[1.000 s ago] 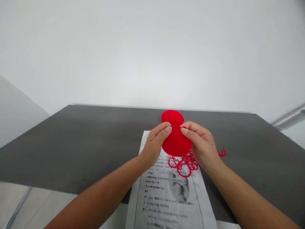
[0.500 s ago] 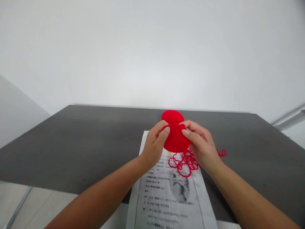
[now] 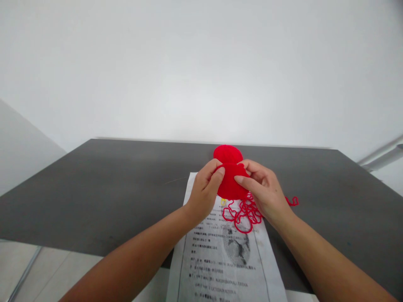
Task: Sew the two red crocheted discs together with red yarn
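Note:
A flat red knitted piece (image 3: 231,184) is held up between both hands. My left hand (image 3: 205,188) pinches its upper left edge, thumb in front. On its right side, my right hand (image 3: 266,188) grips it with the thumb lying on the front face and the fingers behind the top edge. Just beyond the piece sits a red yarn ball (image 3: 228,154). Loose red yarn (image 3: 244,216) lies in tangled loops below the piece, on the printed sheet (image 3: 220,260). A small yellow item (image 3: 223,201) shows at the piece's lower edge.
The dark table (image 3: 110,188) extends to both sides and ends at a white wall (image 3: 189,71). A short end of red yarn (image 3: 292,201) lies right of my right wrist. The printed sheet hangs past the table's front edge.
My right thumb has slid left over the front of the red piece. The piece's lower edge has risen slightly, showing more of the yellow item. My left hand is nearly unchanged.

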Demonstrator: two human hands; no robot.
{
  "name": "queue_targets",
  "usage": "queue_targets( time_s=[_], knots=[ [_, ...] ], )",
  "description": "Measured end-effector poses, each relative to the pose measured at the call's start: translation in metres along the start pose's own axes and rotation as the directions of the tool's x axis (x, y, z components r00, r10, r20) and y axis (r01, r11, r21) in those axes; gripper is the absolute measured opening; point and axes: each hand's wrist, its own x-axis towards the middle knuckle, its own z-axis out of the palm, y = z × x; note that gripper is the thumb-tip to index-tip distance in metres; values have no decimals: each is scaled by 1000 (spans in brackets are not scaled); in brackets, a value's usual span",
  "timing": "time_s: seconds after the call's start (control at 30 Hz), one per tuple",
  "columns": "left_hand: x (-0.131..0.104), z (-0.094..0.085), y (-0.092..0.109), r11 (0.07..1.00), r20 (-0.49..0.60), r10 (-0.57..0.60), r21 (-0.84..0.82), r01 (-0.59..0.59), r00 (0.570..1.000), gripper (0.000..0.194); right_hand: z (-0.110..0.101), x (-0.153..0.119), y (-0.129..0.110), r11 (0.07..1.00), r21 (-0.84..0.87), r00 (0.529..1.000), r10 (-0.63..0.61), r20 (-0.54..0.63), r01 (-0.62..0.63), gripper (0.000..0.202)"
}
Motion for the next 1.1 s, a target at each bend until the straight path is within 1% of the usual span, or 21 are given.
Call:
queue_targets(
  time_s=[0.13, 0.33, 0.47, 0.77, 0.87, 1.03, 1.1],
  knots=[
    [0, 0, 0, 1000, 0, -9, 6, 9, 1000, 25, 0, 0, 0, 1000, -20, 1000, -6, 0, 6, 13],
    [-1, 0, -1, 998, 26, -18, 56, 17, 999, 26, 1, 0, 0, 999, -46, 999, 5, -34, -7, 14],
    [-1, 0, 0, 997, 44, -41, 60, 38, 998, 27, 2, 1, -1, 999, -48, 999, 3, -41, -5, 14],
    [-2, 0, 1, 995, 66, -67, 80, 62, 996, 28, 4, 0, -5, 989, -146, 996, -38, -80, 26, 18],
    [-2, 0, 0, 995, 70, -66, 81, 60, 995, 28, 5, 0, -6, 979, -198, 993, -71, -89, 52, 16],
    [-1, -1, 0, 995, 76, -69, 80, 63, 995, 28, 3, -1, -8, 933, -325, 975, -196, -104, 153, 12],
    [-1, -1, 0, 995, 80, -64, 80, 57, 995, 29, 2, -2, -8, 917, -355, 969, -229, -96, 182, 13]
  ],
)
